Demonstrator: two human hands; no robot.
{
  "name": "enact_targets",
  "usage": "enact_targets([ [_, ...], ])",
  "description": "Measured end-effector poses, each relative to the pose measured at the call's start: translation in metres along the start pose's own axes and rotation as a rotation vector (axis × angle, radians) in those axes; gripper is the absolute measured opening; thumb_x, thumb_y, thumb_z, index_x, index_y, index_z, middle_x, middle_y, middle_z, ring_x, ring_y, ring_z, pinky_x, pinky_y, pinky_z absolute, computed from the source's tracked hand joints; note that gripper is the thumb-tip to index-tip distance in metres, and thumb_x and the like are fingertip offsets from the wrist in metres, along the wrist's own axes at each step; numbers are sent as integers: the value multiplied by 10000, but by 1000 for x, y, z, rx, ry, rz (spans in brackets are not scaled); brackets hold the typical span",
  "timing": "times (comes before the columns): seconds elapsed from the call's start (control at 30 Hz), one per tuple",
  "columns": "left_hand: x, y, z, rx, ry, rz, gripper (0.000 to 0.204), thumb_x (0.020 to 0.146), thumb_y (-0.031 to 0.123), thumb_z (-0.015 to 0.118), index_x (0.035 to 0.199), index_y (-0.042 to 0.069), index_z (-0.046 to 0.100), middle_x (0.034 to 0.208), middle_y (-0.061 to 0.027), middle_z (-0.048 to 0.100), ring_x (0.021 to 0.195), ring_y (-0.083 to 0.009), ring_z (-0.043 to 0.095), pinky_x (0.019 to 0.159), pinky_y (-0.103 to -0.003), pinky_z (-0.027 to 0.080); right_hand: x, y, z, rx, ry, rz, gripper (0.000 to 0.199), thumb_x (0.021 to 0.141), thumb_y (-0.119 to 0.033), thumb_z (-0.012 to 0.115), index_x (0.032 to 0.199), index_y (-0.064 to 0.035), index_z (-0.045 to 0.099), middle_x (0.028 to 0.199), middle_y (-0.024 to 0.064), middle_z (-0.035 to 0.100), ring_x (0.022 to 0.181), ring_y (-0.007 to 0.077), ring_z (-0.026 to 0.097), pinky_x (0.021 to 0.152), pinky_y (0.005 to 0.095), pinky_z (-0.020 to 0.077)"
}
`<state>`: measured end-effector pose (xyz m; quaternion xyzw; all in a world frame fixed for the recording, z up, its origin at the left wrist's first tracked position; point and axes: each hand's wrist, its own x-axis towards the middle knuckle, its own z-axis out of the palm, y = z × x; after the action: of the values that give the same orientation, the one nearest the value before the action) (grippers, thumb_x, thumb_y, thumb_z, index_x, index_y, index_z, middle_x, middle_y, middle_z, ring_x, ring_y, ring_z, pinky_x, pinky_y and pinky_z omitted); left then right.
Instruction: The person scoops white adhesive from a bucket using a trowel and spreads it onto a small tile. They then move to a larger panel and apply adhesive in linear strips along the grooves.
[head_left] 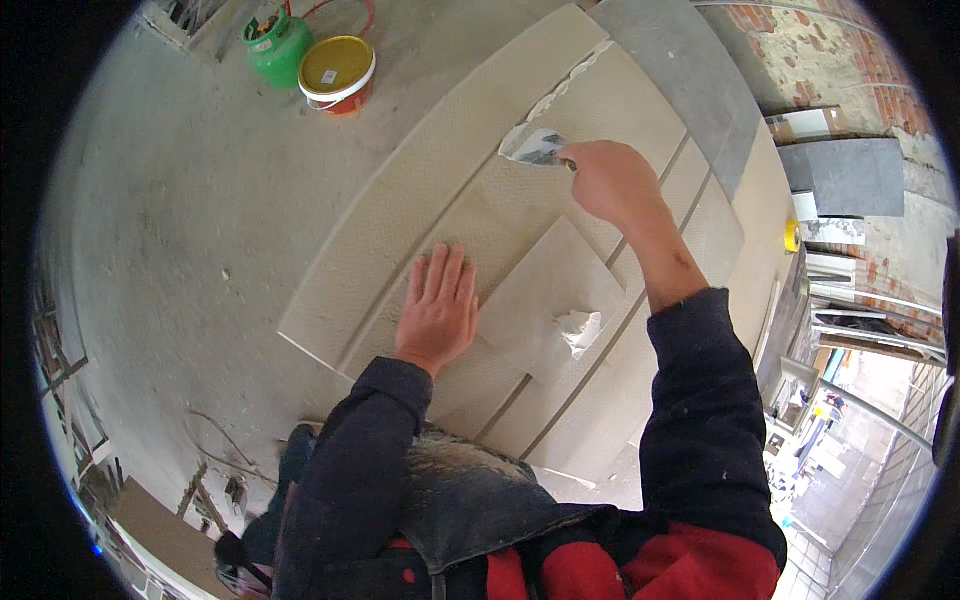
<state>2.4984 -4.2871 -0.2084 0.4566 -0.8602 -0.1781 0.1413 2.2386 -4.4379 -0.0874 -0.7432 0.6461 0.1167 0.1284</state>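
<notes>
A large beige panel (520, 215) with a textured face and several long grooves lies in front of me. My right hand (612, 180) is closed round the handle of a putty knife (540, 148), its blade against the panel at a groove. White paste (562, 88) fills that groove unevenly from the blade to the far edge. My left hand (438, 305) rests flat on the panel, fingers stretched out, beside the nearer run of the same groove. Between my arms a smooth square tile (560, 268) lies on the panel, carrying a lump of white paste (578, 333).
On the floor at the far left stand a green gas cylinder (277, 50) and a lidded bucket (338, 72). Grey sheets (845, 175) lean against the brick wall at the right. A yellow tape roll (792, 236) sits near the panel's right side.
</notes>
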Motion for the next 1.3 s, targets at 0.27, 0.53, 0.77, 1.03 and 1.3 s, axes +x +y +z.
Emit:
enact_targets([
  [0.27,1,2,-4,16,19,-6,490,956,242,590,1372,-10,544,1504,-184,460,1450,-358,386,1189,-550,307,-38,-41,37,194,62,-88,371,912,-101,561,1255,-144,698,1026,185,695,947,389,671,837,497,531],
  [0.53,-1,1,1,-12,21,-16,481,957,221,590,1378,-3,536,1524,-188,441,1474,-372,352,1217,-571,260,-41,-62,4,-44,-44,-38,378,914,-89,578,1275,-122,686,1005,188,698,918,390,677,822,484,536],
  [0.77,-4,-1,2,-28,41,24,470,940,200,619,1368,17,549,1489,-172,473,1425,-351,407,1201,-546,298,-74,-79,30,92,25,-160,383,930,-143,610,1308,-149,673,1015,182,696,929,385,677,804,486,538],
  [1.03,-8,-7,7,-61,110,192,339,877,174,644,1189,44,670,1356,-116,590,1345,-305,490,1155,-482,372,-73,-94,65,92,2,-113,400,921,-116,573,1311,-124,660,1018,188,702,947,389,678,818,487,540],
  [1.3,-9,-3,21,-12,115,181,256,941,192,604,1145,54,679,1344,-100,601,1335,-301,498,1123,-481,382,-161,-51,-15,157,79,182,356,932,-144,603,1278,-131,684,1058,164,726,944,359,695,849,464,542],
])
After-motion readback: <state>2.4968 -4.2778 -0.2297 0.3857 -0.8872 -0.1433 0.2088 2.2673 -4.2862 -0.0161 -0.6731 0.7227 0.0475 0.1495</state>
